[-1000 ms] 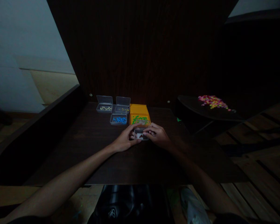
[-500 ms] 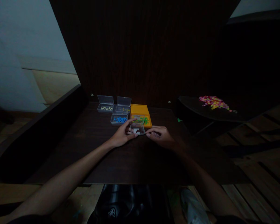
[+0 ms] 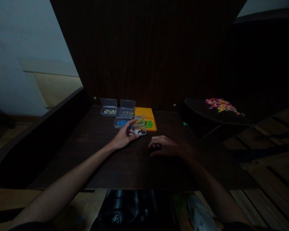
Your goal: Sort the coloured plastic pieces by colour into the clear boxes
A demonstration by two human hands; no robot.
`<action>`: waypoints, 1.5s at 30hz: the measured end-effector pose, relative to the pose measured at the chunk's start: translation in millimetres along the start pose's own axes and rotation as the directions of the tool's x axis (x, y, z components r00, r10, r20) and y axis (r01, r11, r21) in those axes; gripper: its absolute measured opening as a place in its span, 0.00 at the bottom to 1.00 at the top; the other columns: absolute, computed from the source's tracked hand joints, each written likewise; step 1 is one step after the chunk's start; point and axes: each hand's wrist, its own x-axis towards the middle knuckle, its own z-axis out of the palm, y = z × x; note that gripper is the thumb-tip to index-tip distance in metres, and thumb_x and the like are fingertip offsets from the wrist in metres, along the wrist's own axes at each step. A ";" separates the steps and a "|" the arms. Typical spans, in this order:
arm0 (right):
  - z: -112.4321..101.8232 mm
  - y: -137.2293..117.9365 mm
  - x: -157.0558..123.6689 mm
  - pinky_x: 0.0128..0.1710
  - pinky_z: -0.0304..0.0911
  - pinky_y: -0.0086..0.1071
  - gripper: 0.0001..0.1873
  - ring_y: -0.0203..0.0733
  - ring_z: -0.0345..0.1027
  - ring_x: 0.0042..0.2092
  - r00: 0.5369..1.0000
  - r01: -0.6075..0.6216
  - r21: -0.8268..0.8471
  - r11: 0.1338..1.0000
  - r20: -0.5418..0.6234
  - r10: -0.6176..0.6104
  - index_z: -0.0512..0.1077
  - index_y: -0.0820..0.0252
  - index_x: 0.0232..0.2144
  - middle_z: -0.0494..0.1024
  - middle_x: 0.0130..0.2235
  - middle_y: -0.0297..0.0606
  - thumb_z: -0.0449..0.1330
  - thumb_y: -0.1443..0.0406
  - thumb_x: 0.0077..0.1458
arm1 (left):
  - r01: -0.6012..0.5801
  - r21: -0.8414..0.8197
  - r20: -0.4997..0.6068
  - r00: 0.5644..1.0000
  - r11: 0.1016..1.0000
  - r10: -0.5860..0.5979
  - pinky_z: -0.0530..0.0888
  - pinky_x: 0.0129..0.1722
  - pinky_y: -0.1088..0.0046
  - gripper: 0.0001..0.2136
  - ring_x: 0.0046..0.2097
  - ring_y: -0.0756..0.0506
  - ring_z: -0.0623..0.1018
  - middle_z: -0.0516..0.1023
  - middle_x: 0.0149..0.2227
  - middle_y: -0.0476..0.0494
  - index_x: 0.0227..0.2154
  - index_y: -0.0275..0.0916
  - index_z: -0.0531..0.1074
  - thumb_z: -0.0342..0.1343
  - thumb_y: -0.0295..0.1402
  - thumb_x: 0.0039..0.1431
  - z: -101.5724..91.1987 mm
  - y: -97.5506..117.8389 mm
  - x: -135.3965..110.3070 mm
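My left hand (image 3: 123, 137) grips a small clear plastic box (image 3: 143, 132) with its lid raised. Inside are a few dark brown pieces and something white. Low over the dark table, just right of and nearer than that box, my right hand (image 3: 164, 146) has bent fingers and a gap between thumb and forefinger; I see nothing held. Faint dark reddish bits (image 3: 146, 150) appear on the table by its fingertips, hard to make out. Behind the held box is a yellow case (image 3: 144, 112) with green pieces (image 3: 149, 124), partly covered by the clear lid.
Left of the yellow case stand open clear boxes: one with blue pieces (image 3: 120, 123), one with yellow pieces (image 3: 128, 113), one with cream pieces (image 3: 109, 111). Bright pink and yellow pieces (image 3: 221, 105) are heaped on a dark side shelf (image 3: 197, 110). A tall dark panel (image 3: 146, 54) rises behind.
My left hand has moved the clear box slightly left and away from me. My right hand has drawn back from the box toward me, its thumb and forefinger now apart.
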 end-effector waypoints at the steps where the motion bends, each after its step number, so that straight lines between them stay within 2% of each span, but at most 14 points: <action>1: -0.5 1.0 -0.4 0.32 0.60 0.27 0.15 0.34 0.66 0.32 1.000 0.001 0.002 1.000 -0.001 -0.001 0.75 0.61 0.37 0.72 0.32 0.34 0.66 0.57 0.51 | 0.004 -0.002 0.002 1.000 1.000 -0.004 0.74 0.37 0.70 0.35 0.34 0.51 0.73 0.71 0.39 0.45 0.58 0.41 0.58 0.66 0.31 0.47 0.0 -0.4 -0.1; 6: -2.3 7.6 -2.2 0.30 0.59 0.26 0.11 0.33 0.65 0.30 0.998 0.004 0.028 1.000 -0.058 -0.002 0.77 0.62 0.34 0.72 0.30 0.35 0.61 0.59 0.57 | 0.017 0.005 0.010 1.000 1.000 -0.017 0.74 0.39 0.68 0.35 0.34 0.51 0.73 0.71 0.39 0.46 0.59 0.41 0.57 0.65 0.31 0.48 0.3 0.7 -0.4; 10: -0.8 9.0 -1.6 0.31 0.60 0.27 0.13 0.34 0.65 0.30 0.998 0.010 0.018 1.000 -0.060 -0.009 0.77 0.62 0.40 0.74 0.32 0.36 0.61 0.59 0.57 | 0.008 0.003 0.007 1.000 1.000 -0.008 0.74 0.39 0.68 0.34 0.35 0.51 0.73 0.71 0.42 0.44 0.58 0.42 0.58 0.65 0.30 0.48 1.5 3.7 -1.1; 14: 2.0 7.0 0.4 0.35 0.62 0.29 0.14 0.37 0.69 0.35 0.998 0.033 0.030 0.999 -0.047 -0.031 0.77 0.61 0.45 0.76 0.35 0.39 0.60 0.62 0.59 | -0.005 -0.011 0.008 1.000 1.000 0.006 0.74 0.39 0.69 0.34 0.35 0.51 0.73 0.70 0.44 0.43 0.58 0.42 0.58 0.65 0.30 0.48 2.1 3.2 -1.4; 18: 5.0 7.4 1.6 0.36 0.63 0.29 0.12 0.37 0.70 0.36 0.998 0.051 0.078 0.996 -0.050 -0.047 0.79 0.60 0.42 0.77 0.36 0.40 0.59 0.61 0.59 | -0.003 -0.004 0.015 1.000 1.000 0.003 0.74 0.39 0.70 0.35 0.34 0.52 0.73 0.69 0.46 0.42 0.58 0.42 0.58 0.65 0.30 0.48 2.0 0.8 -0.7; 27: 8.8 11.5 1.6 0.36 0.64 0.29 0.11 0.37 0.71 0.35 0.993 0.080 0.089 0.993 -0.098 -0.071 0.79 0.60 0.37 0.76 0.34 0.39 0.58 0.61 0.60 | -0.001 0.002 0.018 1.000 1.000 0.001 0.73 0.38 0.70 0.35 0.35 0.51 0.73 0.71 0.41 0.45 0.59 0.42 0.57 0.65 0.31 0.48 1.3 0.9 -0.3; 31: 7.8 13.4 1.6 0.37 0.63 0.29 0.08 0.37 0.70 0.36 0.992 0.054 0.039 0.998 -0.115 -0.050 0.77 0.60 0.35 0.76 0.34 0.39 0.58 0.65 0.59 | 0.009 0.001 0.017 1.000 1.000 -0.009 0.74 0.40 0.68 0.36 0.35 0.50 0.73 0.71 0.40 0.45 0.60 0.40 0.56 0.65 0.31 0.48 0.8 1.6 -0.9; 38: 5.5 10.9 1.2 0.35 0.60 0.28 0.02 0.36 0.67 0.34 0.992 -0.064 -0.048 0.997 -0.115 0.058 0.73 0.61 0.33 0.74 0.33 0.36 0.60 0.68 0.57 | 0.007 0.005 0.017 1.000 1.000 -0.007 0.74 0.40 0.67 0.35 0.35 0.50 0.73 0.71 0.38 0.46 0.59 0.40 0.57 0.65 0.30 0.48 1.8 2.3 -1.2; 42: 5.1 8.5 1.9 0.33 0.58 0.27 0.02 0.35 0.66 0.32 0.986 -0.117 -0.054 0.992 -0.122 0.110 0.72 0.60 0.31 0.74 0.31 0.34 0.62 0.67 0.55 | 0.012 0.008 0.021 1.000 1.000 -0.012 0.74 0.39 0.67 0.36 0.35 0.50 0.73 0.71 0.38 0.46 0.60 0.40 0.56 0.64 0.30 0.48 1.8 2.1 -1.3; 45: 4.4 7.1 2.9 0.32 0.58 0.27 0.03 0.35 0.65 0.32 0.983 -0.151 -0.041 0.988 -0.108 0.146 0.72 0.60 0.33 0.73 0.31 0.34 0.63 0.67 0.54 | 0.021 0.024 0.028 0.999 0.999 -0.021 0.73 0.40 0.67 0.36 0.34 0.50 0.73 0.71 0.34 0.48 0.61 0.39 0.55 0.64 0.30 0.49 1.9 3.1 -1.8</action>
